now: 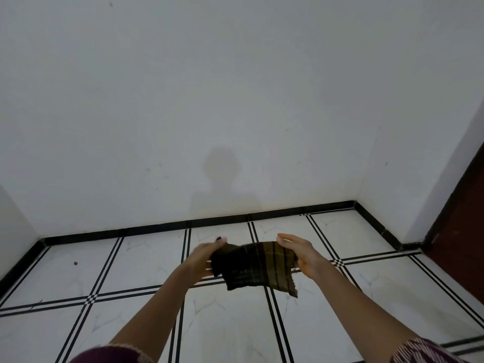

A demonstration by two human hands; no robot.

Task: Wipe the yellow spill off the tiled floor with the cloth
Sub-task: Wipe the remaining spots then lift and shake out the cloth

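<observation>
The floor (230, 336) was seen to be laid with large white, faintly veined tiles, divided by paired black lines with small checkered crossings. It was bordered by a black skirting (146, 230) along the white walls. One small dark speck (75, 263) was seen lying on a far-left tile.

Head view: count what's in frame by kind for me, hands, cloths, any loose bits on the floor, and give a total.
Hands: 2, left hand and right hand, both gripping the cloth
Cloths: 1, dark plaid cloth, held above the tiled floor
Dark specks on the floor: 1, small speck
Yellow spill: 0 visible
Total: 4
</observation>
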